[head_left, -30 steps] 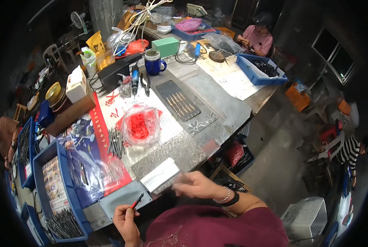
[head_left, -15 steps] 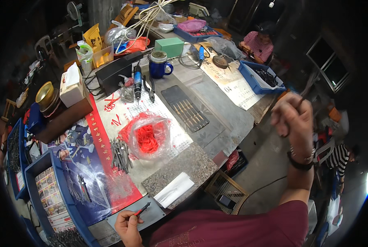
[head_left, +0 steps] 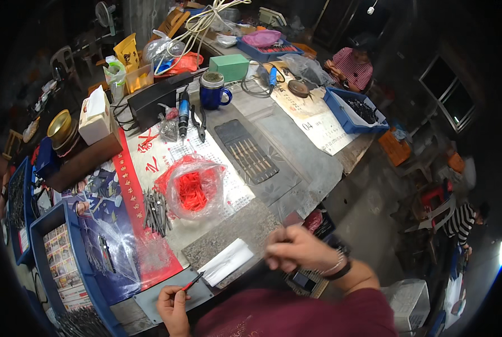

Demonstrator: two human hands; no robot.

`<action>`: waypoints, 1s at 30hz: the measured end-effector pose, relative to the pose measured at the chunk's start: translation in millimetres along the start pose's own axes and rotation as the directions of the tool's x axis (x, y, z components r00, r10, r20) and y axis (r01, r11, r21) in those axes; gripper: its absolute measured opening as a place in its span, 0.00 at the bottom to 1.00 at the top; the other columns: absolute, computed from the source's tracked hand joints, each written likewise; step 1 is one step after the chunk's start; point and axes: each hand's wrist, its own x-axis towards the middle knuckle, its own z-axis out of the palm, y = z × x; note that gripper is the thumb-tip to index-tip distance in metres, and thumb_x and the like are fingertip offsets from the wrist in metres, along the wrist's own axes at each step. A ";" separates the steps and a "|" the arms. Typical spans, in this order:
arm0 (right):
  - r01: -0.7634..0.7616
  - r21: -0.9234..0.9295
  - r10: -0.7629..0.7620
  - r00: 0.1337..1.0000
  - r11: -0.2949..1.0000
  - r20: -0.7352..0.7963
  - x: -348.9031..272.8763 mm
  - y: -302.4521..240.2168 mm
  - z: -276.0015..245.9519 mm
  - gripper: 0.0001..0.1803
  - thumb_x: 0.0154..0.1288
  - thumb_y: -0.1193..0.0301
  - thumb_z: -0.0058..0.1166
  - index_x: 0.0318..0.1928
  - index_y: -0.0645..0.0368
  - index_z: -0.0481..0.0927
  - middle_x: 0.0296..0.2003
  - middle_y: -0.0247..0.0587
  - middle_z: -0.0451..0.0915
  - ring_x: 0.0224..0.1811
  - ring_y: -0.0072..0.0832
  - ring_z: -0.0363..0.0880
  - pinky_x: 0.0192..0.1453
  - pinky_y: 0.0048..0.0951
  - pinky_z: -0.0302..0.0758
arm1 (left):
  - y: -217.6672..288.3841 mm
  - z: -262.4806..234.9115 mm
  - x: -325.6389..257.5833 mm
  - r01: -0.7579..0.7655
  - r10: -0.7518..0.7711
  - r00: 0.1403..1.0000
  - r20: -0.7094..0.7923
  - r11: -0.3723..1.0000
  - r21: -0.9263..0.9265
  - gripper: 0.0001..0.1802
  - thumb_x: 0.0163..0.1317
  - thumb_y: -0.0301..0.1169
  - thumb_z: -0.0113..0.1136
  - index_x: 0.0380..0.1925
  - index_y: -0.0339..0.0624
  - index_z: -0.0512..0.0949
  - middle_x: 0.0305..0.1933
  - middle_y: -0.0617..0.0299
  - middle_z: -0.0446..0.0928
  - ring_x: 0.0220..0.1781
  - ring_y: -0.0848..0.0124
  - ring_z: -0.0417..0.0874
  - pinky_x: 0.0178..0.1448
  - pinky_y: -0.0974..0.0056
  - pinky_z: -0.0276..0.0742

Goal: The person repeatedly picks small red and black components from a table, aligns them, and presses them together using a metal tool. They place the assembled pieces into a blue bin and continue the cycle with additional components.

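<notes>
Two bare hands are at the near edge of a cluttered surface. The left hand has its grip closed, thumb against fingers, on a slim red-and-black piece. That piece lies above a flat grey plate, slanting up and to the right, its dark tip beside the left end of a folded white sheet; whether the two touch, I cannot tell. The right hand is blurred, to the right of the sheet, with its fingers curled; I cannot tell whether its grip is together or holds anything.

The white sheet lies on a speckled slab. Beyond the slab sits an open clear bag with red pieces inside, and just left of it is a loose pile of slim dark pieces. Farther back are a blue handheld tool, pliers and a blue mug. A dark case of slender rods lies right of the pliers. At far left stands a blue tray.
</notes>
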 end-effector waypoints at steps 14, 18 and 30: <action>0.064 0.413 -0.001 0.988 0.908 -0.151 14.4 114.3 -8.4 0.22 0.73 0.57 0.40 0.30 0.64 0.72 0.17 0.41 0.71 0.08 0.17 0.57 0.11 0.20 0.58 | 2.4 52.6 21.5 -0.323 0.315 0.945 0.093 0.841 0.434 0.03 0.57 0.19 0.57 0.31 0.33 0.76 0.31 0.53 0.77 0.34 0.64 0.79 0.41 0.65 0.73; 0.243 0.481 -0.207 0.970 0.842 -0.129 14.3 113.3 -3.8 0.27 0.77 0.58 0.27 0.33 0.65 0.75 0.30 0.54 0.78 0.22 0.26 0.73 0.26 0.25 0.72 | -4.2 65.5 25.9 -0.469 0.454 0.874 0.170 0.701 0.538 0.03 0.57 0.20 0.58 0.32 0.35 0.76 0.32 0.55 0.77 0.37 0.62 0.77 0.43 0.64 0.71; 0.205 -0.353 -0.285 0.939 0.913 -0.194 10.9 80.8 14.2 0.30 0.76 0.54 0.27 0.42 0.65 0.78 0.40 0.45 0.82 0.40 0.25 0.79 0.36 0.18 0.73 | -26.7 73.0 29.9 -0.559 0.567 0.787 0.244 0.487 0.672 0.09 0.50 0.23 0.63 0.33 0.43 0.77 0.34 0.59 0.74 0.44 0.59 0.75 0.50 0.57 0.62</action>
